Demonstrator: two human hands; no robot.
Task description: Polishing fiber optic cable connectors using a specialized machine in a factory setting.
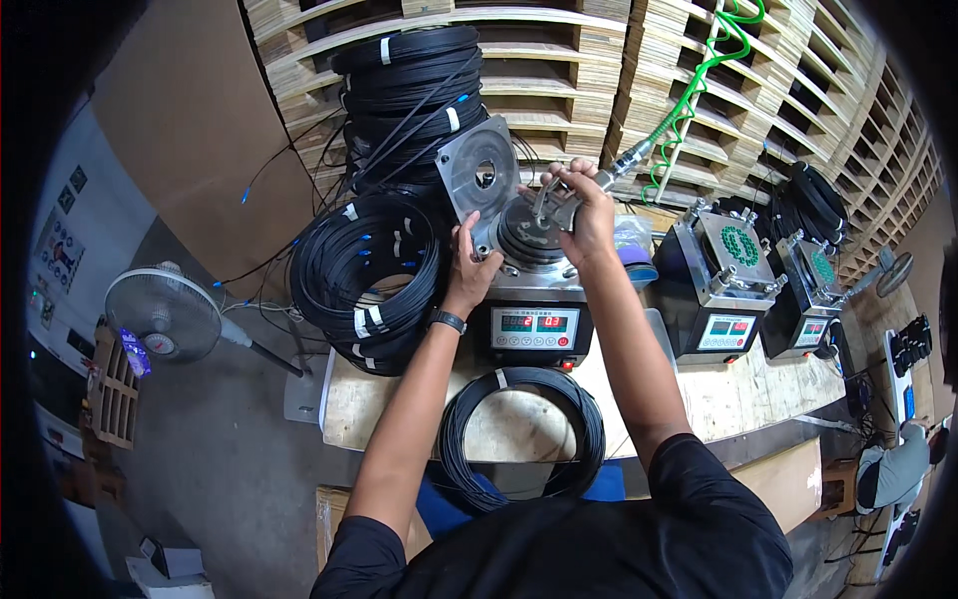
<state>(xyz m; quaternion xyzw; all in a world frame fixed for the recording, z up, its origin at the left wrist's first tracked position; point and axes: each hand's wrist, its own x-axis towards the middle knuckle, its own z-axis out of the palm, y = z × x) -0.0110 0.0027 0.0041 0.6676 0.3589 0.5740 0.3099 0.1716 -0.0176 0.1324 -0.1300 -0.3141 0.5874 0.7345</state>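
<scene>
My right hand (591, 222) is wrapped round a metal air blow gun (565, 212), joined to a green coiled hose (699, 80). The gun points down at the round dark platen (529, 232) on top of a benchtop machine (519, 351) with a lit red display. At the platen's left edge is my left hand (471, 272), its fingers apart and nothing visible in them; whether it touches the metal is hard to make out. A square metal plate (461, 165) with a round central hole stands tilted behind the platen.
Coiled black cables (324, 270) are stacked left of the machine, and another cable coil (454, 429) lies in front. Two similar machines (714, 324) stand to the right. A fan (165, 314) is at the left, wooden pallets (539, 70) behind. A person (893, 474) sits far right.
</scene>
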